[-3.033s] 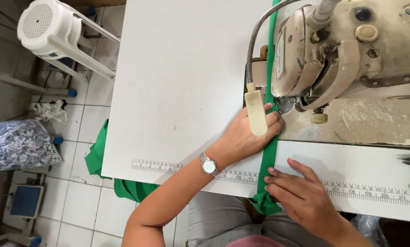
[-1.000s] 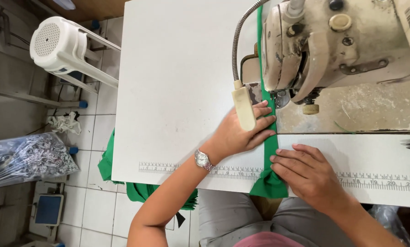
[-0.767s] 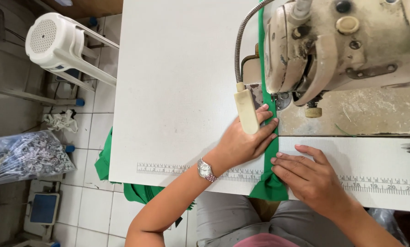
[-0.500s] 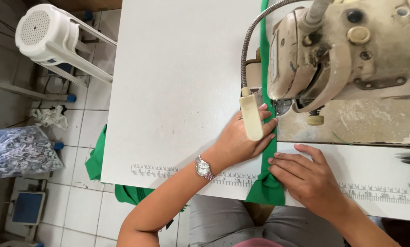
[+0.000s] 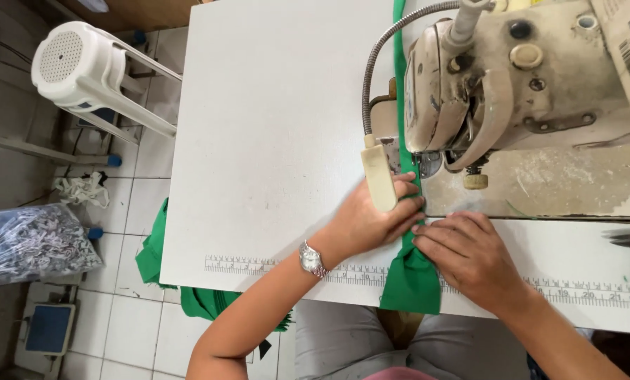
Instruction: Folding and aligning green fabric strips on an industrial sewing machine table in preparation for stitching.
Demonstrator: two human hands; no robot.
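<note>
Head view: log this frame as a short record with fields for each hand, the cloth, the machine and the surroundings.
left hand: flat on the green cloth strip, wristwatch on the wrist
right hand: pressing the strip from the other side
cloth: runs under the sewing machine and off the table's near edge
lamp: gooseneck lamp over the left hand
floor: white plastic stool, more green fabric

White table [image 5: 272, 105] bears sewing machine [image 5: 533, 84] (green fabric [image 5: 412, 278] too).
</note>
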